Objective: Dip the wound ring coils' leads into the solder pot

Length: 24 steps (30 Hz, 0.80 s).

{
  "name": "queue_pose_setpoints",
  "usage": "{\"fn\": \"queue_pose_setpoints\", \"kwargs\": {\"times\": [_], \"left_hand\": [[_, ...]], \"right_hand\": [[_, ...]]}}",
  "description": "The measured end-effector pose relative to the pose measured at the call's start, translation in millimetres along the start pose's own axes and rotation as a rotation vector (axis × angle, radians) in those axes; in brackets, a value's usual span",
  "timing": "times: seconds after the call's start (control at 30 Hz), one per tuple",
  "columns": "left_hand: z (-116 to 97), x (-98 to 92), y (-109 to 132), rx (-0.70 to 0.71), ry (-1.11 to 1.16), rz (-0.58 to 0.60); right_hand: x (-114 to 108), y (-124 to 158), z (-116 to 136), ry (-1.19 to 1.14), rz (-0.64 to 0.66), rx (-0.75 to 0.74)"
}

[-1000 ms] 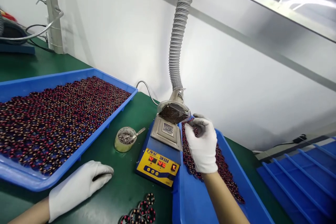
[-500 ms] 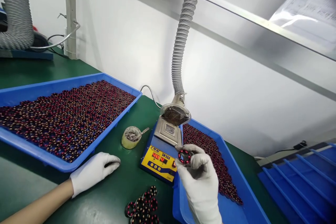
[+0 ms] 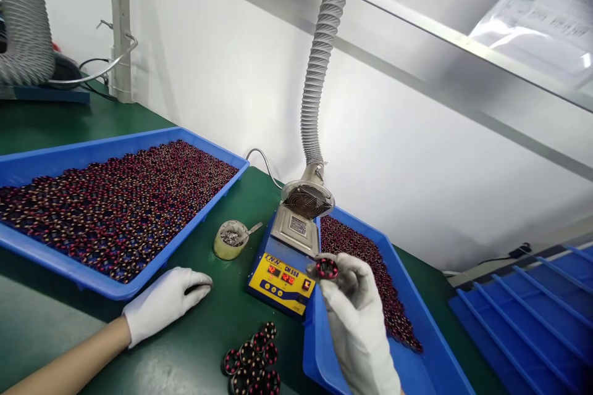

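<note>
My right hand [image 3: 359, 315], in a white glove, pinches a small ring-shaped coil part [image 3: 327, 268], black with red spots, between thumb and fingers. It is held in the air by the front right corner of a blue and yellow solder pot [image 3: 278, 284] with lit red digits. My left hand [image 3: 162, 302], also in a white glove, rests on the green table with fingers stretched out and nothing visible in them. Between the hands, nearer to me, stands a small cluster of similar ring parts [image 3: 252, 361]. A cup [image 3: 226, 249] holding greyish bits and a flat stick stands left of the solder pot.
A blue tray [image 3: 139, 287] full of ring parts lies at the left. Another blue tray [image 3: 445, 358], partly filled, lies right of the solder pot. A fume hose [image 3: 319, 68] hangs over the pot. Ribbed blue trays [image 3: 528, 308] are at the far right.
My right hand has turned and shifted slightly right and down, tilting the ring part so its opening looks flatter. My left hand has stayed in place. The view has shifted a little.
</note>
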<state>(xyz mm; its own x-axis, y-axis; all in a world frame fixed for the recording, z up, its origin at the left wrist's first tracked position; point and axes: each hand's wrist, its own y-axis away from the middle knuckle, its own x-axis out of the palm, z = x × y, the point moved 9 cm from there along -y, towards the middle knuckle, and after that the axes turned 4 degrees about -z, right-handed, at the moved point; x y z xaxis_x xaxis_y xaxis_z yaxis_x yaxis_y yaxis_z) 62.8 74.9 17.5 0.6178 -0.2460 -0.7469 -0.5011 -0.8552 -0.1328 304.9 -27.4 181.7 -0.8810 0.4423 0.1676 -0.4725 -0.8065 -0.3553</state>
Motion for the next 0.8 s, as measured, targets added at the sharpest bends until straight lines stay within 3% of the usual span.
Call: {"fn": "queue_pose_setpoints", "kwargs": {"times": [0.13, 0.23, 0.43, 0.57, 0.8], "left_hand": [[-2, 0.6, 2, 0.008, -0.013, 0.003], [-3, 2.1, 1, 0.012, -0.015, 0.012], [-2, 6.4, 0, 0.02, -0.059, 0.048], [-1, 9.2, 1, 0.016, -0.085, 0.073], [-1, 8.2, 1, 0.009, -0.079, 0.067]], "right_hand": [[-6, -33, -8, -0.059, 0.008, 0.176], [-9, -67, -18, 0.096, 0.053, 0.17], [-15, -120, -68, 0.378, 0.098, 0.157], [-11, -140, -86, 0.613, 0.126, 0.083], [1, -153, -87, 0.984, 0.137, -0.031]]}}
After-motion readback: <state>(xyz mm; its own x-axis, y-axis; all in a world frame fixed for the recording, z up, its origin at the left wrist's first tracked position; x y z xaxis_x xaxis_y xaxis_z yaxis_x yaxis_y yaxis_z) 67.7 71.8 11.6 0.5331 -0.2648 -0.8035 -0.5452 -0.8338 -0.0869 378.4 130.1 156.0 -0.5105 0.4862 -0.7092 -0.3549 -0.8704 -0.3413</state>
